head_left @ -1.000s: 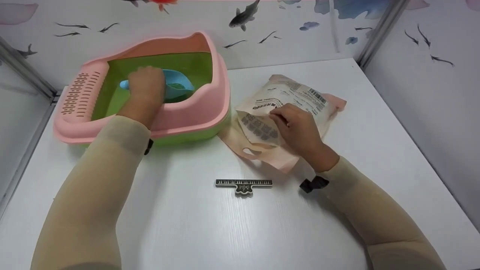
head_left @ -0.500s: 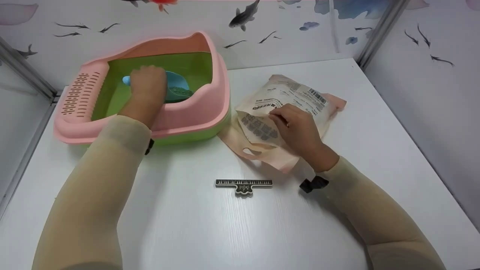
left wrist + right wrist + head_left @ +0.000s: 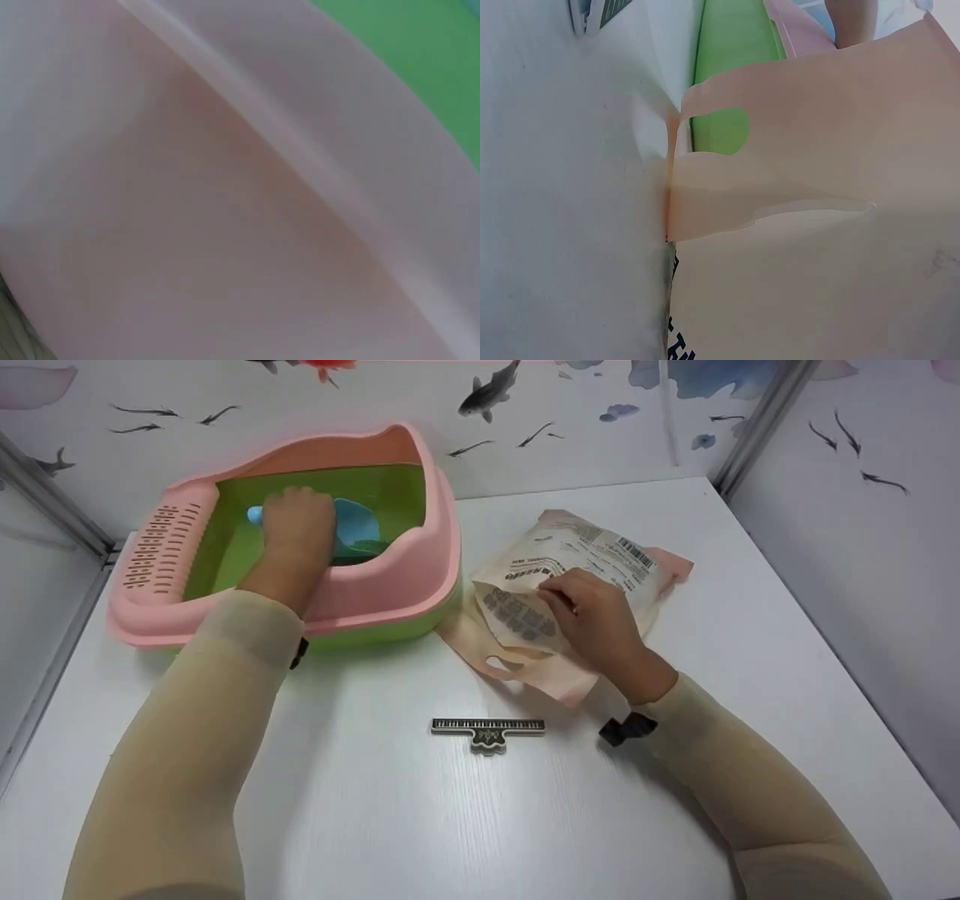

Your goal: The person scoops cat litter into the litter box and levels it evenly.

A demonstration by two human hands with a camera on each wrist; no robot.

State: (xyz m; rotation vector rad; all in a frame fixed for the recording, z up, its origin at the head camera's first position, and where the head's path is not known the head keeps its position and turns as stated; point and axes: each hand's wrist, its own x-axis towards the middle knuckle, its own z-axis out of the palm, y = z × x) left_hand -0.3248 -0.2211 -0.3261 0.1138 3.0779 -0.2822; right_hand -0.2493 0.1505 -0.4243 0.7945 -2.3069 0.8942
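Note:
Inside the pink and green litter box, my left hand grips a blue scoop by its handle, whose end shows left of the fist. Green granules lie at the scoop's right front, partly hidden behind the box's front rim. To the right, my right hand pinches the opening edge of a printed, pale peach bag lying on the table. The right wrist view shows that bag's cut-out handle flap close up. The pink box wall fills most of the left wrist view.
A dark piano-patterned clip lies on the white table in front of the bag. A wall with painted fish stands close behind the box, and metal posts rise at both back corners.
The scoop has tilted and shifted slightly within the box, its granules now lower toward the front right, with fewer showing. My right hand and the bag stay as they were.

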